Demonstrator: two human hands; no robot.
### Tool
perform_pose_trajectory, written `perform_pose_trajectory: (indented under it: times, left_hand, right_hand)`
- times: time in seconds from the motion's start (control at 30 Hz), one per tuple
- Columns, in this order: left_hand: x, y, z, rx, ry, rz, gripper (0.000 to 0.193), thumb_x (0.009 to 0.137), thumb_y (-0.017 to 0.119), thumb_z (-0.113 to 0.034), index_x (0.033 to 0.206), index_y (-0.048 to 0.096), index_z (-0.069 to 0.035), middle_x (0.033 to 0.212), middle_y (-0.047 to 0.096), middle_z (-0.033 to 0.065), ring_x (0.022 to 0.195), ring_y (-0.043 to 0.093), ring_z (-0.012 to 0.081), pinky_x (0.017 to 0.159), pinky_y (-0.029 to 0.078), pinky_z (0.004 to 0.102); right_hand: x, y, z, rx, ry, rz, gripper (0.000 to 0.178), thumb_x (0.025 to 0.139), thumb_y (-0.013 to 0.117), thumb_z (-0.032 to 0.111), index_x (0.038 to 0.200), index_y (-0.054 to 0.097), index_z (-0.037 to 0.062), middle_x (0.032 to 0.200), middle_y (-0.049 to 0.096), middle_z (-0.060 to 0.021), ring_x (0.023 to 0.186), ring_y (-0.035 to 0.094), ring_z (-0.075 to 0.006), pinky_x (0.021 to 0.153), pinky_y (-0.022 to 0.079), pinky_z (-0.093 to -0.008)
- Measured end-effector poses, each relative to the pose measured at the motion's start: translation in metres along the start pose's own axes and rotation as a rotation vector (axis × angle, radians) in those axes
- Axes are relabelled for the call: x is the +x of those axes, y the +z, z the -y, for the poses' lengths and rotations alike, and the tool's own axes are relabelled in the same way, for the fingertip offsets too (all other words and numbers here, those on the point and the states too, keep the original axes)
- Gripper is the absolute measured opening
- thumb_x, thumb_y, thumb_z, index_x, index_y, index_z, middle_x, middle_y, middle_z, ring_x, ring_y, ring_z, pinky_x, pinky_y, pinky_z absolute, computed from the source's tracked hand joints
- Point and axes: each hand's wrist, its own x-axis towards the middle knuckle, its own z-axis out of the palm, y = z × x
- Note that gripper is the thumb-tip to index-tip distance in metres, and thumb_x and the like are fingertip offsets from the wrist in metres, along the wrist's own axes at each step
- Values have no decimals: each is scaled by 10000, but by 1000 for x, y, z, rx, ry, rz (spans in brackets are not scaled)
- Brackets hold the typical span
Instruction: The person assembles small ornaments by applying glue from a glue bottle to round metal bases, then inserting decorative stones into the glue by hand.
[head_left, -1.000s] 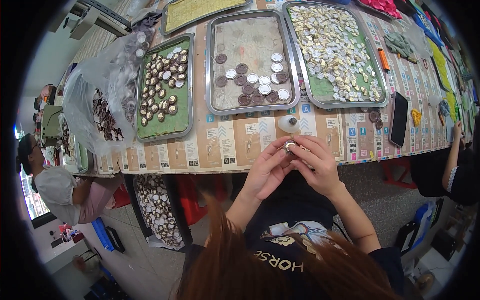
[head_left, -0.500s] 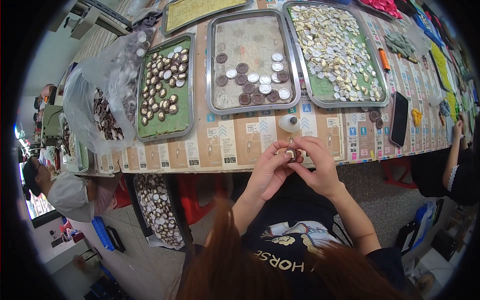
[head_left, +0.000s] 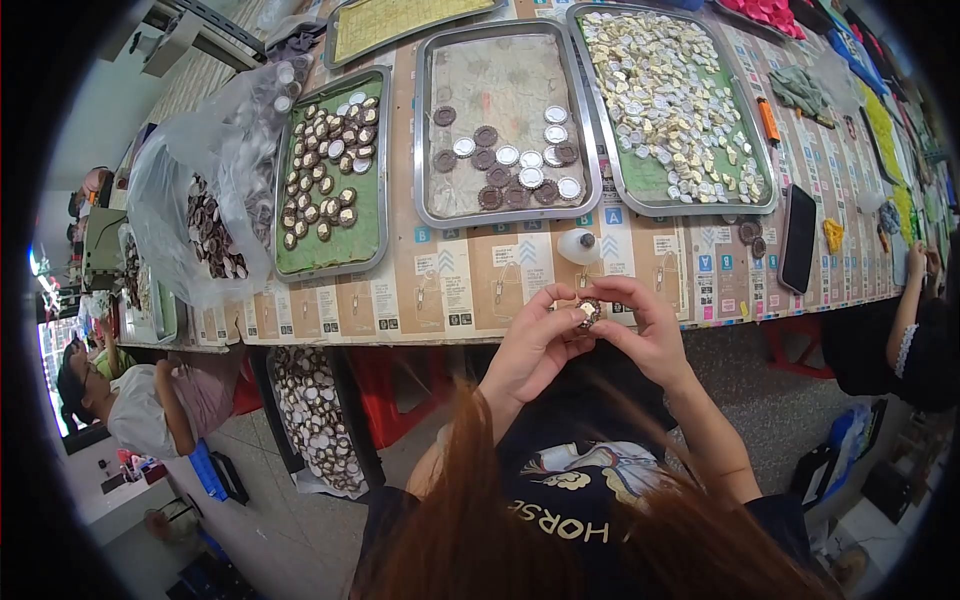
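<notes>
Just in front of the table's near edge, both my hands hold one small round dark-brown piece (head_left: 595, 314) with a ruffled rim and a pale cream inlay. My left hand (head_left: 535, 345) pinches it from the left, thumb against the inlay. From the right, my right hand (head_left: 652, 335) has its thumb and forefinger around the rim. Behind my fingers a white squeeze bottle (head_left: 577, 247) with a dark tip rests on the table. Similar brown pieces with cream tops (head_left: 322, 213) lie on the green-lined tray (head_left: 345, 250) to the left.
A middle tray (head_left: 490, 85) carries brown and silvery-white discs. The right tray (head_left: 645, 187) bears many small cream-gold pieces. A clear bag (head_left: 165, 190) of brown discs slumps at left; a phone (head_left: 797, 240) lies at right. Below the table stands a filled bin (head_left: 315, 420). People sit on both sides.
My right hand has shifted slightly right, and the brown piece has turned so that more of its ruffled rim shows. The person at far left has changed posture.
</notes>
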Motion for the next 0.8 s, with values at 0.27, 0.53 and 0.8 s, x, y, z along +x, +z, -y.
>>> perform_pose_trajectory:
  times: [0.27, 0.53, 0.8]
  left_hand:
    - [-7, 2, -8, 26, 17, -3, 155, 834, 487, -121, 964, 410, -89, 855, 561, 43, 719, 575, 127, 659, 458, 269]
    - [-13, -47, -94, 666, 909, -638, 164, 845, 475, -91, 967, 515, 11, 885, 555, 54, 801, 519, 114, 738, 410, 243]
    - [15, -108, -187, 1635, 1283, -1166, 203, 721, 545, -78, 915, 555, -19, 877, 552, 128, 853, 509, 274, 780, 388, 356]
  right_hand:
    - [1, 0, -3, 642, 265, 67, 220, 813, 496, 20, 1031, 478, -5, 1016, 548, -100, 899, 531, -116, 801, 419, -248]
    - [4, -3, -5, 250, 128, -145, 302, 781, 541, 31, 1072, 465, 6, 1082, 486, -67, 994, 453, -123, 838, 378, -271]
    - [35, 3, -17, -309, -106, -217, 508, 699, 637, 81, 1149, 408, 15, 1087, 468, -109, 994, 461, -216, 839, 385, -303]
